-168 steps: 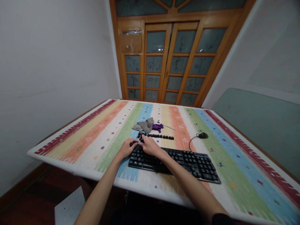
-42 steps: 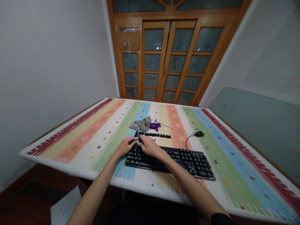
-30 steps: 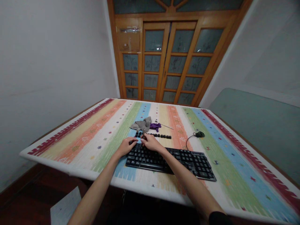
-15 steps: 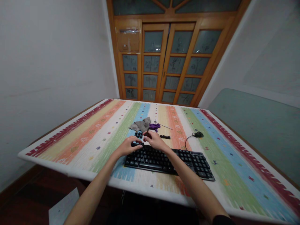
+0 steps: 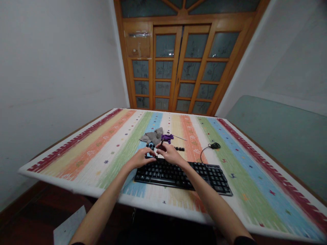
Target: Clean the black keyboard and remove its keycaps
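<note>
A black keyboard point(image 5: 168, 173) lies across the table in front of me, partly covered by my right forearm. My left hand point(image 5: 141, 158) is over its upper left corner, thumb and forefinger closed around a small black piece that looks like a keycap point(image 5: 156, 157). Just to the right, my right hand point(image 5: 169, 153) grips a thin dark-handled tool point(image 5: 161, 143), its handle tilted up and its lower end pointing at the left fingertips. Loose black keycaps point(image 5: 150, 146) sit behind the left hand, and a short row of keycaps point(image 5: 180, 149) lies behind the right.
Beyond the hands lie a crumpled grey cloth point(image 5: 152, 136), a purple cloth point(image 5: 167, 137) and a thin rod point(image 5: 180, 137). The keyboard's coiled cable point(image 5: 214, 145) rests at the right. A striped tablecloth point(image 5: 112, 149) covers the table; wooden doors point(image 5: 178, 71) stand behind.
The view has shifted slightly. Both hands stay together at the keyboard's upper left, and the tool's handle stands a little more visible above my right hand.
</note>
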A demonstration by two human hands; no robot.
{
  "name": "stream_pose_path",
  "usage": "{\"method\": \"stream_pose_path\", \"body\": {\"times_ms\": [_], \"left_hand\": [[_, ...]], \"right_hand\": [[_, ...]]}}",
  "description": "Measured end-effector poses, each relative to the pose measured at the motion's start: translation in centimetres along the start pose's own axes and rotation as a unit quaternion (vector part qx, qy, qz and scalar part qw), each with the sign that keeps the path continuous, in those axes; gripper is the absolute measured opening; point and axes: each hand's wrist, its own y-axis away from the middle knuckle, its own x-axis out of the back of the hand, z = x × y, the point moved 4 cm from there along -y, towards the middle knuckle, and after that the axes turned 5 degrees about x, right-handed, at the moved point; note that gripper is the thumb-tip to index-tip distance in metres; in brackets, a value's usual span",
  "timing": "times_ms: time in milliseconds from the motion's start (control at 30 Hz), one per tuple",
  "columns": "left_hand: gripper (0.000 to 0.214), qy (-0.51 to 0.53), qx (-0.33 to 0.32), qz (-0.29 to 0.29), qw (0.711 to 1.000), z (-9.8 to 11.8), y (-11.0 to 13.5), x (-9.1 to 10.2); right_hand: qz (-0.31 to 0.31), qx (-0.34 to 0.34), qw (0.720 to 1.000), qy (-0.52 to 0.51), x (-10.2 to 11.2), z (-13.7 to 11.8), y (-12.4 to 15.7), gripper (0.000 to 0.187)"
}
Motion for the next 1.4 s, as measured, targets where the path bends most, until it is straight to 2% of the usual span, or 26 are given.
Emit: {"method": "stream_pose_path", "body": {"times_ms": [200,367,467,533,700,933,1167,1400], "left_hand": [[0.02,0.06,0.037,-0.01,0.997,-0.5,-0.3,-0.1],[0.021,0.055,0.041,-0.031,0.997,-0.6,-0.7,0.1],[0.019,0.03,0.013,-0.022,0.999,-0.2,-1.1,0.3],[0.016,0.008,-0.012,0.003,1.0,-0.2,-1.4,0.6],[0.008,-0.09,-0.047,0.068,0.993,-1.5,-2.6,1.0],[0.006,-0.203,-0.053,0.043,0.977,-3.3,-4.6,-0.6],[0.007,-0.249,-0.054,0.034,0.966,-4.2,-5.4,-1.8],[0.007,-0.252,-0.052,0.031,0.966,-4.5,-5.3,-1.9]], "right_hand": [[0.001,-0.004,1.0,-0.022,0.3,0.4,0.4,0.014],[0.005,0.01,1.0,-0.004,0.7,0.2,0.7,0.014],[0.007,0.016,1.0,0.0,0.7,0.2,0.7,0.014],[0.007,0.017,1.0,0.011,0.8,0.2,0.8,0.013],[0.008,0.0,0.999,0.04,0.7,0.2,1.3,0.012],[0.0,-0.018,1.0,0.017,0.6,-0.1,2.1,0.015],[-0.009,0.001,1.0,-0.017,0.1,-0.5,3.0,0.015],[-0.007,-0.002,1.0,-0.02,-0.8,0.0,3.4,0.015]]}}
